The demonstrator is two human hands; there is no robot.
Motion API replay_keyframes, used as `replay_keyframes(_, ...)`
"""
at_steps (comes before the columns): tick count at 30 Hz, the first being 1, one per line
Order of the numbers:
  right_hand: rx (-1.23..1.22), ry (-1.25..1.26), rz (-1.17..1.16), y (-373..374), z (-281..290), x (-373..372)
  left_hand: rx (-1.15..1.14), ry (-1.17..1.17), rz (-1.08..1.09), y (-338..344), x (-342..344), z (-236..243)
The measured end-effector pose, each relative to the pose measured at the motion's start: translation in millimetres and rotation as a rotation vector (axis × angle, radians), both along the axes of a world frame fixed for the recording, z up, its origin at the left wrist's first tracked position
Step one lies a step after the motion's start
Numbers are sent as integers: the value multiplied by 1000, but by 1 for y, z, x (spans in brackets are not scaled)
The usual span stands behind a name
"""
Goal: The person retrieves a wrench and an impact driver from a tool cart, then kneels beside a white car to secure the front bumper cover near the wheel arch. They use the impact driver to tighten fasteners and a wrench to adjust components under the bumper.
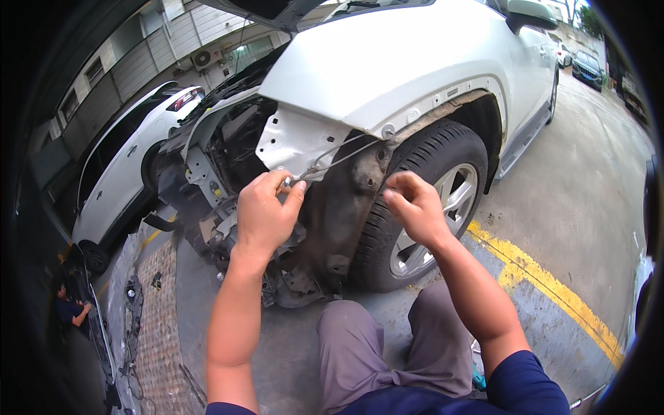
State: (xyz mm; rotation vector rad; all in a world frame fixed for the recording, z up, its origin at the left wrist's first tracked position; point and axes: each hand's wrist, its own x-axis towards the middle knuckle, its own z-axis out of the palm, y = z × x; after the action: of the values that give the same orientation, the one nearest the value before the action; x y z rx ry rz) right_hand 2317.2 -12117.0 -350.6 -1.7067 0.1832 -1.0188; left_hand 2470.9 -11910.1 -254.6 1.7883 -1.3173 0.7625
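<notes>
My left hand [266,211] is raised in front of the car's open front corner, its thumb and forefinger closed on a small silvery bolt [286,182]. Just beyond it, a thin metal wire [346,153] runs from the white bracket panel [299,142] up to a round-headed fastener [388,131] at the fender's lower tip. My right hand [416,206] hangs in front of the front tyre [432,155], fingers curled together. Whatever those fingers may hold is hidden. The white fender [387,62] has its arch edge bare, with holes along it.
Exposed front-end parts [221,173] of the car stand at the left, with a dirty inner liner [342,207] below the fender. Another white car [128,155] is parked beyond. A person [72,308] is at the far left, near a long part on a mat [158,311]. A yellow line [553,294] crosses the floor.
</notes>
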Motion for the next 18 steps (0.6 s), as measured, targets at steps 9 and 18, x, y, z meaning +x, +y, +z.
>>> replay_keyframes(9, 142, 1029, -731, -57, -305, -268, 336, 1448, -577, -63, -31, -71)
replay_keyframes(18, 336, 1762, -418, 61, -478, -338, -99, 1260, -588, -83, 7, -94)
